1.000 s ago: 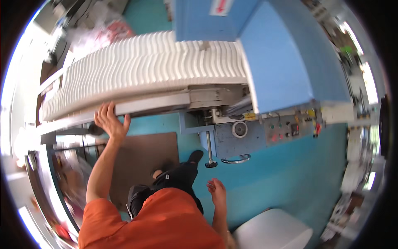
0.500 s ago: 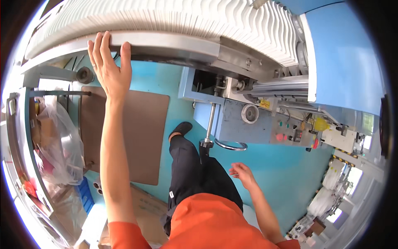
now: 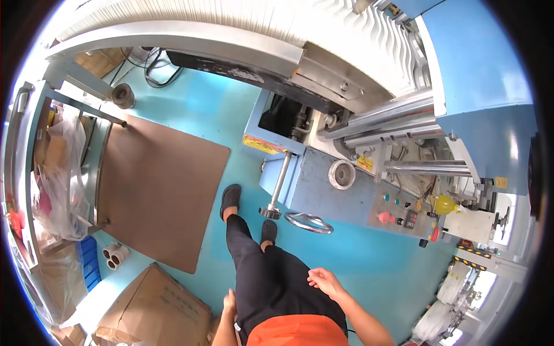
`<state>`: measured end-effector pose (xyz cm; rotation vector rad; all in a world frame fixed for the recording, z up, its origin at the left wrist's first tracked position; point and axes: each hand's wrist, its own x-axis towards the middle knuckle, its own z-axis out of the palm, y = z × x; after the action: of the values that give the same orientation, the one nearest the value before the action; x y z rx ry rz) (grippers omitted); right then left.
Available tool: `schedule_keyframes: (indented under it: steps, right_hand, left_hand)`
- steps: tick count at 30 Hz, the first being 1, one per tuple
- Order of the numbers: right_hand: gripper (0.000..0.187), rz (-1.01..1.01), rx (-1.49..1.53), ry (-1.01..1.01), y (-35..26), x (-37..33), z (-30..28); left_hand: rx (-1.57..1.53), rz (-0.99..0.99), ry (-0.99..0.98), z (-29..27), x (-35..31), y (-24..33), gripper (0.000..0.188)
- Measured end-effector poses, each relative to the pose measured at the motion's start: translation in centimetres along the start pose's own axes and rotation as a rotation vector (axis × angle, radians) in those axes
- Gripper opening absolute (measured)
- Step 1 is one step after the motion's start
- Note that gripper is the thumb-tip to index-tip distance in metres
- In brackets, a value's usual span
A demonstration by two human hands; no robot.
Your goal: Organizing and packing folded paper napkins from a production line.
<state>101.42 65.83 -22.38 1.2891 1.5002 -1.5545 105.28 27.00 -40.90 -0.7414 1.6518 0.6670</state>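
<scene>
My right hand [image 3: 325, 282] hangs in front of my right thigh with its fingers loosely curled; nothing shows in it. My left hand [image 3: 229, 303] is low beside my left thigh, touching no machine part, and its fingers are mostly hidden. Ahead of me, a long metal rail [image 3: 231, 34] runs along the machine's front edge, below a bank of white pleated material [image 3: 254, 14]. Nearest to my right hand is a chrome handwheel [image 3: 310, 222], apart from it. Beside the wheel, a metal shaft [image 3: 281, 180] ends in a dark knurled knob [image 3: 269, 213].
A brown mat [image 3: 164, 190] lies on the teal floor, with a large cardboard box [image 3: 156, 308] behind it at lower left. A rack with plastic bags [image 3: 63, 184] stands at left. The blue machine body [image 3: 334, 193] carries a button panel [image 3: 398, 210] at right.
My left hand has left the metal rail and dropped to my side. My view and legs have shifted; both shoes now show. My right hand stays low with curled fingers.
</scene>
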Motion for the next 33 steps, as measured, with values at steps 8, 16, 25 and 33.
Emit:
schedule_keyframes:
  steps: [8, 16, 25, 33]
  right_hand:
    - [0.034, -0.096, -0.004, -0.09, -3.7, 2.3, 4.2]
    - [0.052, -0.847, 0.005, -0.876, -35.4, -10.6, 18.5]
    - [0.104, -1.405, 0.32, -1.446, -54.3, -22.4, 26.7]
    - [0.067, -1.796, 0.406, -0.936, -60.2, -21.6, 33.6]
  left_hand:
    - [-0.116, 0.302, 0.088, -1.4, -1.1, -5.8, 0.061]
    - [0.183, 0.259, 0.218, -12.9, -0.8, -1.2, 0.041]
    - [-0.493, 0.187, 0.156, -30.1, 2.1, 7.5, 0.031]
    - [-0.199, 0.645, 0.465, -45.1, -6.8, 32.2, 0.04]
